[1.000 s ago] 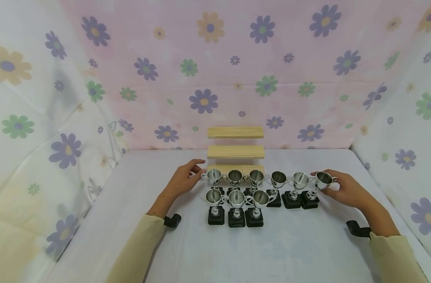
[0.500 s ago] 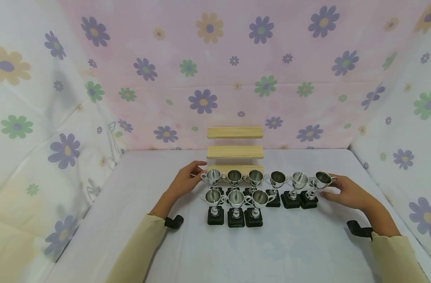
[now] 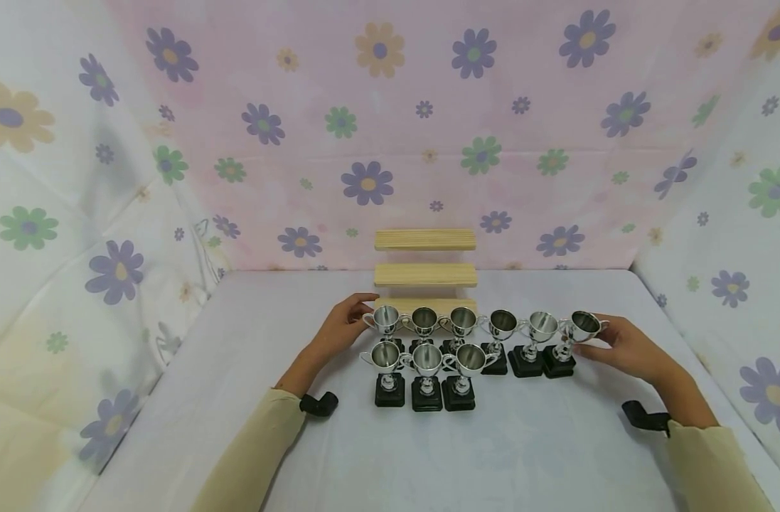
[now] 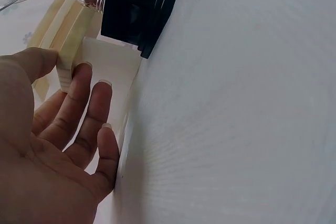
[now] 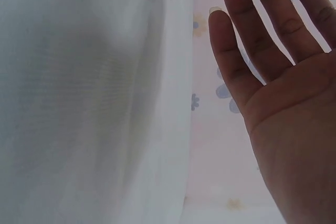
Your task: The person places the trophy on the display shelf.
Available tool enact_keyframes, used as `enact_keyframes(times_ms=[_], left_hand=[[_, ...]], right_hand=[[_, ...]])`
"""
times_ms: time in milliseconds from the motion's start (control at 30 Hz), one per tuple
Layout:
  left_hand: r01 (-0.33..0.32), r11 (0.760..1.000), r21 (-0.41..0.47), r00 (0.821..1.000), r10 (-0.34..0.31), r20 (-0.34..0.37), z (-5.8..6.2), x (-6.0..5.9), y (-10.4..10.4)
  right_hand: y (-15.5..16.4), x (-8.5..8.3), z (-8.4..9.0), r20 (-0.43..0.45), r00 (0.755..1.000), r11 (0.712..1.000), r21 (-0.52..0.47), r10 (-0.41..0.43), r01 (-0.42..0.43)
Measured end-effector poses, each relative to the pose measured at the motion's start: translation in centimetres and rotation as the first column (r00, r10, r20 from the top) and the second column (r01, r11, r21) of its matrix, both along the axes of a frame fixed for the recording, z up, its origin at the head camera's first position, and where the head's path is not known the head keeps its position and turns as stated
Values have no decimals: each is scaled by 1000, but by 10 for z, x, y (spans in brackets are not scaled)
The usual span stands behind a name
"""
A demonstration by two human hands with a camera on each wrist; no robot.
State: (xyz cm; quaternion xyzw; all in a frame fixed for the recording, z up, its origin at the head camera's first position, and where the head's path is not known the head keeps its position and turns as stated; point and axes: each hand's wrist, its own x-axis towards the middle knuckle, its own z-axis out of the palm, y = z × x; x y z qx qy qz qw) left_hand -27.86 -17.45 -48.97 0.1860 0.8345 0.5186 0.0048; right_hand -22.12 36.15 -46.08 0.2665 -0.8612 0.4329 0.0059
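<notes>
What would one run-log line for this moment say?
left hand: open, beside leftmost trophy | right hand: open, by rightmost trophy

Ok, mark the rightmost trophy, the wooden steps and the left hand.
rightmost trophy [image 3: 584,325], head view, on its silver cup.
wooden steps [image 3: 425,275], head view, on the middle step's front edge.
left hand [image 3: 335,329], head view, on its back.

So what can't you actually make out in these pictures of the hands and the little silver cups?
- Head view: whether the right hand touches the rightmost trophy; too small to tell.
- Head view: the wooden steps' bottom step, mostly hidden by the back-row cups.
- Left wrist view: the trophy is cut off by the top edge.
- Right wrist view: the fingertips run past the top edge; only a trophy base's corner shows.
</notes>
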Motion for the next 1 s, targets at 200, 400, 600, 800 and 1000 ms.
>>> enact_keyframes(times_ms=[200, 400, 600, 800, 1000], left_hand=[[8, 999, 42, 1000, -9, 19, -2, 1, -2], [27, 997, 66, 999, -29, 34, -8, -2, -6], [28, 996, 84, 997, -34, 67, -10, -2, -7], [41, 996, 83, 997, -46, 58, -14, -5, -9], [51, 995, 87, 997, -56, 47, -13, -5, -8]], right_hand=[[1, -2, -4, -16, 1000, 1000, -6, 15, -15], [1, -2, -3, -8, 1000, 1000, -22, 20, -20], [-1, 0, -2, -19, 1000, 1000, -21, 12, -13], [-1, 0, 1, -18, 1000, 1000, -13, 3, -3], [1, 1, 6, 6, 1000, 1000, -15, -24, 24]])
